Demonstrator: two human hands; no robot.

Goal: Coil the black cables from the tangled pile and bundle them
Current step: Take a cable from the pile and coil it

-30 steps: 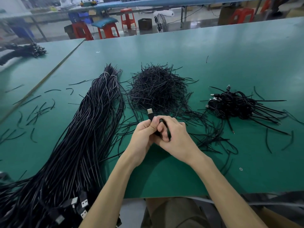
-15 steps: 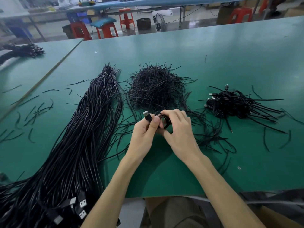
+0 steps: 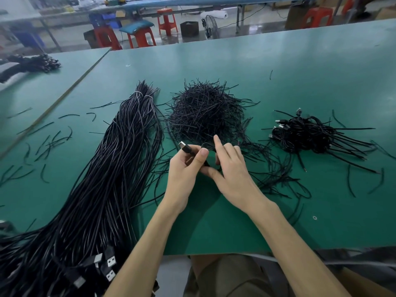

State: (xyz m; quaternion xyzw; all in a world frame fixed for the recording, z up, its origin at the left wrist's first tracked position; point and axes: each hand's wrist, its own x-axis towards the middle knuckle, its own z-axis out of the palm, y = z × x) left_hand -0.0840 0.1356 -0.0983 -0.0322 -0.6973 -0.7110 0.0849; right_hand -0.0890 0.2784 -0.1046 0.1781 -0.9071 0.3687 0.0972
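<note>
Head: left grip (image 3: pixel 184 172) tight on cable (image 3: pixel 188 149)

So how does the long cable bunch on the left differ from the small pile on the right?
The long bunch lies stretched out, its cables side by side; the small pile holds coiled cables heaped together. The long bunch is far bigger than the small pile. Both are black, with plugs.
</note>
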